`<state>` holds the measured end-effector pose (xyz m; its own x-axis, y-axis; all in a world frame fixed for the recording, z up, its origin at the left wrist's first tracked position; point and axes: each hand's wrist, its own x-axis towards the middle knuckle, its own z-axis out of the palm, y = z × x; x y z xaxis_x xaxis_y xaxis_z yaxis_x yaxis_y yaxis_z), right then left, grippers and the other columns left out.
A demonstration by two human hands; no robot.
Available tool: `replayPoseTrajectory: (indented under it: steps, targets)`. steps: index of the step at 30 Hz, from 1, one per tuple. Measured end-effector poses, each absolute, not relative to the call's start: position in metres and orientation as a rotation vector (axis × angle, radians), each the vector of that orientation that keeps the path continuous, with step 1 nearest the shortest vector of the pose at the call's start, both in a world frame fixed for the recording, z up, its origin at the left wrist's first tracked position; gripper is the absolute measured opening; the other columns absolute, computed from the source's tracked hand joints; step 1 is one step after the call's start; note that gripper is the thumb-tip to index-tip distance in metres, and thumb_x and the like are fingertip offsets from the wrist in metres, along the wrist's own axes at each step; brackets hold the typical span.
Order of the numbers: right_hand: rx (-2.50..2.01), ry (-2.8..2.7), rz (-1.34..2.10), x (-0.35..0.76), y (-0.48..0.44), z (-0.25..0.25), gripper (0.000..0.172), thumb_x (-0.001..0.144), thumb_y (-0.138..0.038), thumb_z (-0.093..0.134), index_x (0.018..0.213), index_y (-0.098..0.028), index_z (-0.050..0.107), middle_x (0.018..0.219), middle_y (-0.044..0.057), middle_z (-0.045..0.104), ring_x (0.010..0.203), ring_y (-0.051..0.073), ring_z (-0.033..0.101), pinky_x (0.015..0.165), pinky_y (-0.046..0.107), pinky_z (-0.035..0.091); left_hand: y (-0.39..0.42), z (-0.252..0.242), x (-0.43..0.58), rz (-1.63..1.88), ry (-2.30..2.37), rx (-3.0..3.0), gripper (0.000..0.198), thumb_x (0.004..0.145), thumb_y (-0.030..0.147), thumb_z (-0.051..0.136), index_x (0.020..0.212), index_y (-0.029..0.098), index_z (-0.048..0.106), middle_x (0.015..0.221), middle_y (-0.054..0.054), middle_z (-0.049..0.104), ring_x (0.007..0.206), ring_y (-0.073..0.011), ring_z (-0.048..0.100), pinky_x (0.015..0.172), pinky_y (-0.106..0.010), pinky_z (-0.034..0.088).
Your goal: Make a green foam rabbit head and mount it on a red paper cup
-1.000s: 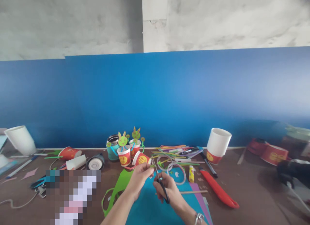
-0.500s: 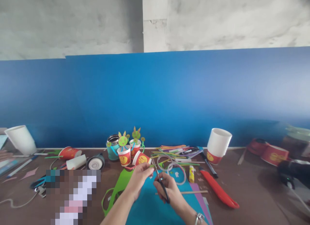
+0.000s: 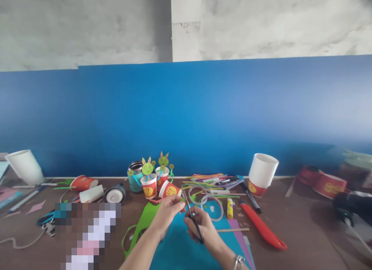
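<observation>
Left hand (image 3: 169,211) pinches a small greenish piece (image 3: 183,199), likely to steady it; right hand (image 3: 205,223) grips scissors (image 3: 190,213), blades angled up close beside it.

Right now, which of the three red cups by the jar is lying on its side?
The cup nearest the left hand. Both bunny cups stand upright.

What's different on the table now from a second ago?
Only a little: at the far left edge, a pinkish blur shows where a whitish shape was; I can't tell what it is. Nothing was visibly let go. The right hand still holds the scissors, the left hand is still near their tips, and the green-faced cups stayed put.
</observation>
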<state>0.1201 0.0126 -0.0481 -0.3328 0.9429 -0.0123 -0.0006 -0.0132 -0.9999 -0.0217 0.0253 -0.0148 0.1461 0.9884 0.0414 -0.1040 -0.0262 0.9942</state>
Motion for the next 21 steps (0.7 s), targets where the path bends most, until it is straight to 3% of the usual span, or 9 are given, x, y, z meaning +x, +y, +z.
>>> replayPoseTrajectory:
  steps: [11,17,21]
  targets:
    - [-1.064,-1.449,1.454,0.1195,0.0110,-0.0423,0.034,0.070,-0.048,0.061,0.076,-0.018,0.047,0.036,-0.011,0.042,0.029,0.004,0.032,0.028,0.015,0.023,0.0253,-0.0155,-0.0227,1.178,1.026,1.232,0.018,0.070,0.030,0.061,0.061,0.016,0.055,0.058,0.002,0.052,0.062,-0.0137,0.048,0.064,-0.026,0.036]
    - [-0.997,-1.455,1.465,0.1196,0.0124,-0.0498,0.036,0.070,-0.050,0.061,0.080,-0.018,0.048,0.042,-0.008,0.050,0.032,0.006,0.041,0.032,0.016,0.030,0.0251,-0.0138,-0.0237,1.148,1.031,1.255,0.016,0.067,0.029,0.063,0.061,0.016,0.058,0.057,0.002,0.053,0.061,-0.0136,0.048,0.062,-0.025,0.035]
    - [-1.033,-1.445,1.478,0.1199,0.0117,-0.0463,0.036,0.069,-0.050,0.062,0.077,-0.018,0.047,0.038,-0.011,0.044,0.029,0.005,0.036,0.030,0.016,0.027,0.0261,-0.0132,-0.0248,1.125,1.025,1.259,0.016,0.066,0.030,0.064,0.062,0.016,0.059,0.058,0.001,0.056,0.062,-0.0146,0.050,0.063,-0.026,0.036]
